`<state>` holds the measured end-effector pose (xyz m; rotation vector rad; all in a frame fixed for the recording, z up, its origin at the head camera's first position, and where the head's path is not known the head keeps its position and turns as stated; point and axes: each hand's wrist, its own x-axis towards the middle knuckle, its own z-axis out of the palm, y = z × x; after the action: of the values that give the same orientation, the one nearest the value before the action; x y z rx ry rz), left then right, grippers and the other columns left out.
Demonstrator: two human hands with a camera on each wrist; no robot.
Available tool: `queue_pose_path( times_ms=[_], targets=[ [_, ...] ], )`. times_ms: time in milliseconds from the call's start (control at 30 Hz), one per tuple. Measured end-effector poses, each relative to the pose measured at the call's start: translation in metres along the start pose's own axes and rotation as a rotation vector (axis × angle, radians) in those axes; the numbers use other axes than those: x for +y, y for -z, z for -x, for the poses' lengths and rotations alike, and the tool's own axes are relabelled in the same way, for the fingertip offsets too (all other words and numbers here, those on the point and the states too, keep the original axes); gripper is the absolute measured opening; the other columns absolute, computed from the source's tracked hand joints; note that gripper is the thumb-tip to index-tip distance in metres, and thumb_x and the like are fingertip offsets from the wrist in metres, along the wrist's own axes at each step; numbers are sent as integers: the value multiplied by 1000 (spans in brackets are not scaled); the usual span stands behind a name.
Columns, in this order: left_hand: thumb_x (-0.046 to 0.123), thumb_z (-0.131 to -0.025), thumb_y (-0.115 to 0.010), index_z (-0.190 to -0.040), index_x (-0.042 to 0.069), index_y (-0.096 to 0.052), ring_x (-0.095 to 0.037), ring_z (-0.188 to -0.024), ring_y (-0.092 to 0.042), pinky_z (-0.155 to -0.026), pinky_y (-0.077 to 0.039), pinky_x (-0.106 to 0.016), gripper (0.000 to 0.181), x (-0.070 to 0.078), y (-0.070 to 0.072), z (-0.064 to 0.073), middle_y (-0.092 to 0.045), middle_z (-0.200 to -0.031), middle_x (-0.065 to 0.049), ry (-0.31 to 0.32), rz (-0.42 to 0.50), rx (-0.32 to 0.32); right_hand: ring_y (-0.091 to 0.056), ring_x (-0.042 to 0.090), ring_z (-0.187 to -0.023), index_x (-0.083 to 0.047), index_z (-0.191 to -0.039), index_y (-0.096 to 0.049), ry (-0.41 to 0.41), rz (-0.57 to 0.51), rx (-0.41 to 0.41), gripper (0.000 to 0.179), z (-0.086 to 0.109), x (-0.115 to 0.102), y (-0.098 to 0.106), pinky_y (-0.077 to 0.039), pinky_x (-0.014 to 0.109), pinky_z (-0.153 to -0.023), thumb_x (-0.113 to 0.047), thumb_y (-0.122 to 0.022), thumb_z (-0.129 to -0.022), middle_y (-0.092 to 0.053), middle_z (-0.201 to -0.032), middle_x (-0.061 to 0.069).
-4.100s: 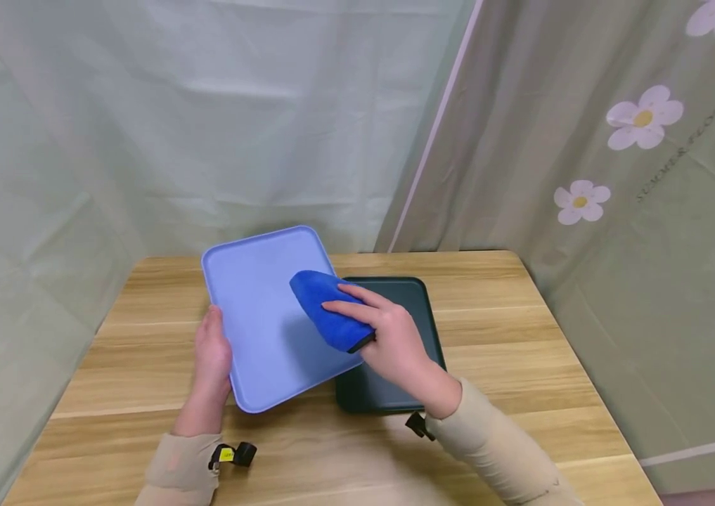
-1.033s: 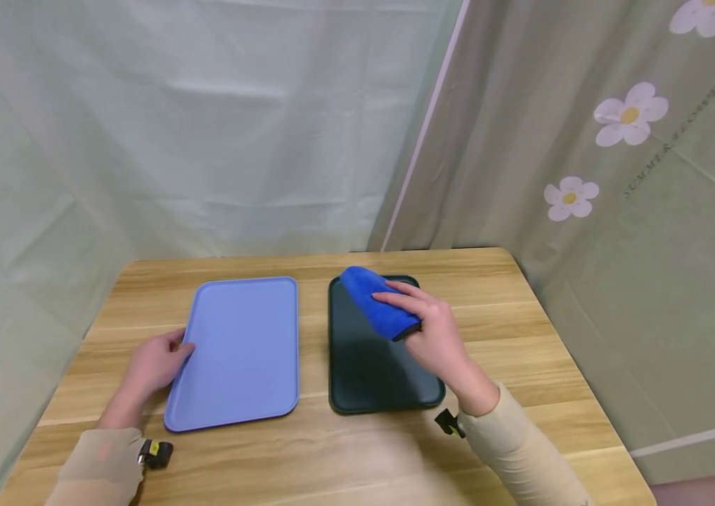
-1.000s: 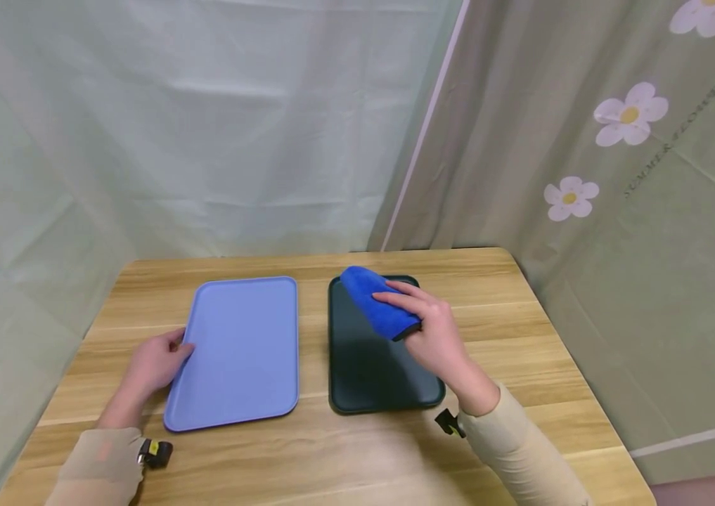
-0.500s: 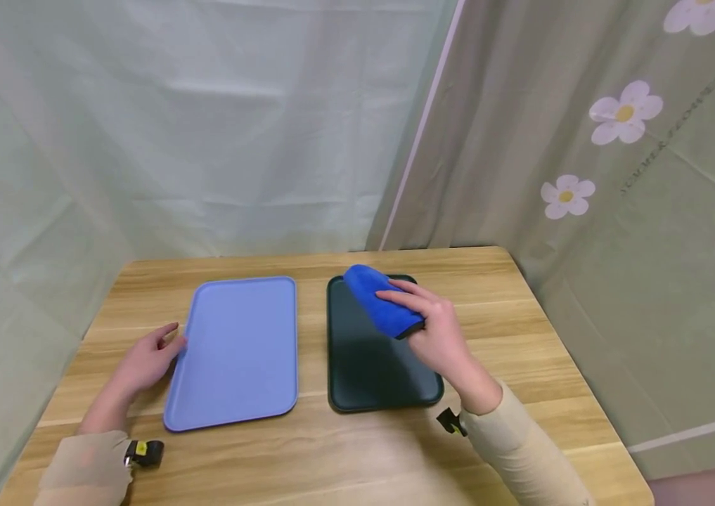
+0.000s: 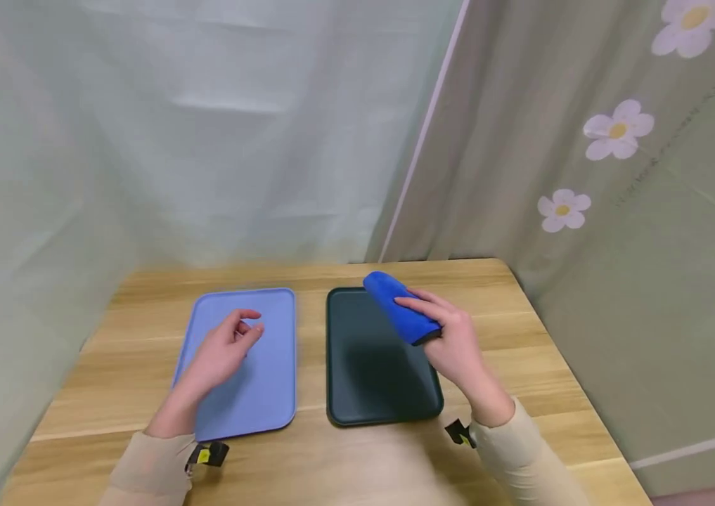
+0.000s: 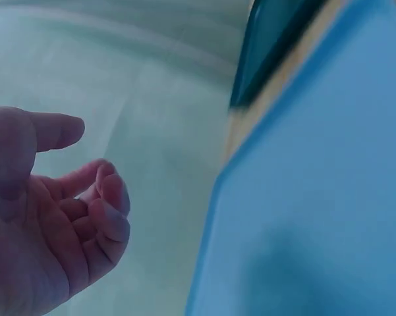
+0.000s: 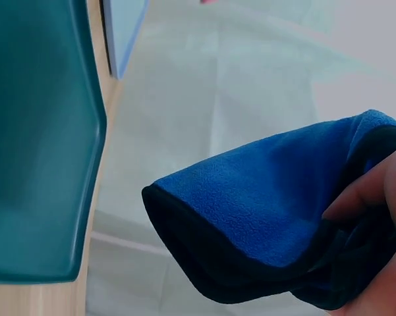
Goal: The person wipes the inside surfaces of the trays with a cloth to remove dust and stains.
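Blue cloth gripped in my right hand.
My left hand hangs over light-blue tray; dark tray alongside, both flat on wooden table.

This is a small curtained-off nook; whether it sits in a home or elsewhere cannot be told. With the wood-grain table as the clock face, creased pale sheeting hangs at 12 o'clock and runs round to 9. From 1 to 3 o'clock hangs a grey-green curtain, printed with white-petalled flowers and blurred lettering.
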<state>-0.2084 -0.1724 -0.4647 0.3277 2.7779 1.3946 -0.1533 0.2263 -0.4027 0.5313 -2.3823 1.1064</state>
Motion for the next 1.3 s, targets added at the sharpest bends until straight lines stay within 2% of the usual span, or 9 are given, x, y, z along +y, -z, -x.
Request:
queue_pose_path(
  times_ms=[100, 333, 467, 567, 767, 833, 1033, 1200, 1300],
  targets=[
    [27, -110, -64, -143, 1, -56, -18, -70, -53, -63, -45, -32, 43, 8, -25, 1, -60, -94, -7, 9, -5, -53, -64, 46, -128, -17, -129, -80, -39, -27, 2, 66, 8, 6, -3, -53, 66, -102, 24, -61, -81, -68, -142, 13],
    [26, -107, -64, -144, -9, -49, -22, -64, -55, -61, -49, -40, 52, 22, -85, -13, -58, -82, -10, 53, -81, -144, -65, 47, -127, -14, -127, -81, -90, -35, 62, 73, 19, 20, 2, -52, 66, -103, 28, -51, -76, -69, -140, 14],
    [29, -107, -65, -144, -11, -49, -33, -90, -69, -82, -57, -49, 57, 32, -109, -23, -71, -105, -24, 74, -168, -166, -65, 49, -126, -13, -127, -80, -88, -16, 64, 70, 17, 24, 5, -52, 67, -103, 28, -54, -77, -69, -140, 16],
    [32, -105, -68, -143, -14, -49, -41, -107, -70, -91, -57, -55, 62, 39, -121, -29, -69, -123, -32, 96, -231, -180, -65, 49, -126, -14, -128, -80, -84, -5, 62, 69, 14, 24, 6, -51, 67, -103, 27, -55, -78, -69, -140, 17],
    [31, -100, -76, -142, -19, -47, -44, -104, -71, -88, -59, -55, 72, 42, -140, -35, -69, -118, -34, 106, -370, -192, -65, 48, -125, -13, -127, -80, -70, 7, 59, 66, 10, 22, 4, -52, 67, -102, 25, -58, -78, -70, -138, 16],
    [26, -100, -75, -141, -19, -48, -44, -103, -71, -87, -60, -55, 67, 42, -145, -35, -69, -116, -34, 97, -390, -181, -66, 48, -125, -13, -126, -81, -66, 4, 60, 64, 11, 21, 3, -53, 67, -102, 25, -62, -79, -70, -138, 16],
    [8, -103, -60, -146, -21, -42, -43, -103, -71, -84, -60, -54, 55, 41, -148, -34, -68, -117, -35, 96, -361, -154, -65, 48, -126, -14, -127, -81, -69, -6, 59, 64, 12, 21, 1, -52, 67, -103, 25, -61, -80, -70, -138, 15],
    [4, -103, -52, -147, -22, -39, -42, -96, -72, -79, -60, -52, 52, 36, -146, -33, -68, -111, -35, 109, -306, -132, -64, 47, -127, -15, -127, -81, -79, -11, 52, 68, 13, 20, 1, -51, 67, -105, 25, -57, -79, -70, -140, 13],
    [4, -103, -52, -142, -18, -43, -40, -91, -71, -76, -59, -51, 46, 31, -144, -34, -68, -108, -34, 114, -255, -120, -64, 46, -128, -16, -127, -81, -84, -11, 53, 68, 13, 21, 0, -50, 67, -105, 25, -56, -79, -70, -140, 11]
  ],
)
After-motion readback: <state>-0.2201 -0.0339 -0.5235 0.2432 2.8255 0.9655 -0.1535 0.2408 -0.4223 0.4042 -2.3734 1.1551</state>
